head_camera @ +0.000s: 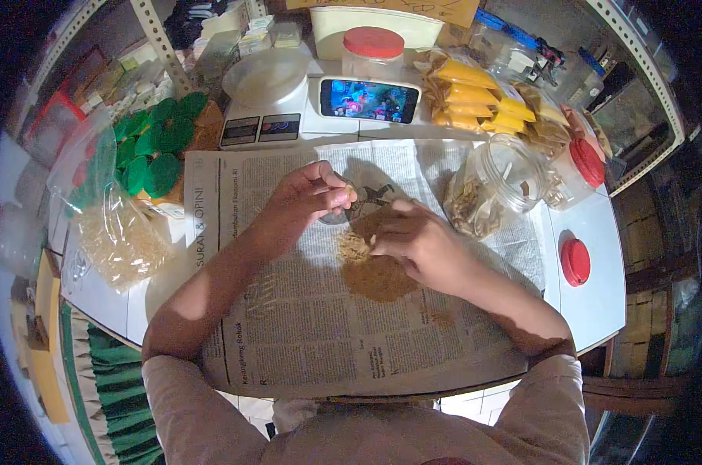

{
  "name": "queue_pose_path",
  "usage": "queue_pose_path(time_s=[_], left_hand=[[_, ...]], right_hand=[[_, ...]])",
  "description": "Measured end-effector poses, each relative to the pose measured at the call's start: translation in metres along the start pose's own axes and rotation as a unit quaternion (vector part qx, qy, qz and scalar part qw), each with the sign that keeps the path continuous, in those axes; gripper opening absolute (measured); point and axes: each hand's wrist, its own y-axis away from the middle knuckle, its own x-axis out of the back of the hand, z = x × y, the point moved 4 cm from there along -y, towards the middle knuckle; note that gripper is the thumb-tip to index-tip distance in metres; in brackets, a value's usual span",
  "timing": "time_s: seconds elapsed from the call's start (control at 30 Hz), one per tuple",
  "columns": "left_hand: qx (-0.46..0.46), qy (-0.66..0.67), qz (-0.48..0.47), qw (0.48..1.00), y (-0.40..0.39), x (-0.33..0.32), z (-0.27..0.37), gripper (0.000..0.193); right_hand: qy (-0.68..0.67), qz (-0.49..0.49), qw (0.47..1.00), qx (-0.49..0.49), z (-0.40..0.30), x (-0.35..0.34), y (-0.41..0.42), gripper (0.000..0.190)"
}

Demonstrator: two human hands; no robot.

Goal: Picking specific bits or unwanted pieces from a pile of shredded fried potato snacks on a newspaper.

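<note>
A sheet of newspaper (293,349) covers the middle of the table. On it lies a heap of brown powder (380,282) with a small pile of pale, shredded-looking material (352,245) at its upper left edge. My left hand (313,195) is raised above the pile, its thumb and fingertips pinched on a small yellowish piece. My right hand (415,241) is over the heap's right side, its fingers bent beside the pale pile; whether they hold anything is hidden. An unlidded clear jar (479,192) with pale brown contents lies tilted to the right.
A phone (369,101) leans in front of a red-lidded tub (373,51). Left are a clear bag of pale granules (121,244) and green-topped packs (159,145). Right are yellow packets (467,99), a red-lidded jar (572,174) and a loose red lid (575,263). A kitchen scale (260,129) stands behind.
</note>
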Motion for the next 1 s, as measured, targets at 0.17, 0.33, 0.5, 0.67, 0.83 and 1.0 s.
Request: queue_pose_path(time_s=[0.17,0.33,0.5,0.67,0.83,1.0], left_hand=[[0.012,-0.001,0.000,1.000,-0.003,0.004,-0.005,0.010],[0.008,-0.008,-0.001,1.000,-0.002,0.003,-0.002,0.010],[0.006,-0.002,-0.010,1.000,-0.003,0.004,-0.004,0.010],[0.007,-0.011,-0.008,1.000,-0.003,0.003,-0.004,0.010],[0.012,-0.012,-0.007,1.000,-0.002,0.004,-0.005,0.010],[0.002,-0.011,-0.018,1.000,-0.002,0.003,-0.005,0.009]], right_hand=[[-0.011,-0.034,0.999,0.014,0.003,-0.009,0.002,0.026],[0.023,-0.027,0.999,-0.013,0.000,-0.010,0.002,0.027],[0.044,-0.016,0.999,-0.006,-0.001,-0.004,0.003,0.025],[0.023,-0.018,1.000,0.004,-0.003,-0.003,0.001,0.023],[0.052,-0.032,0.998,0.005,-0.002,-0.007,0.002,0.023],[0.047,-0.025,0.999,0.003,-0.006,-0.003,0.001,0.026]])
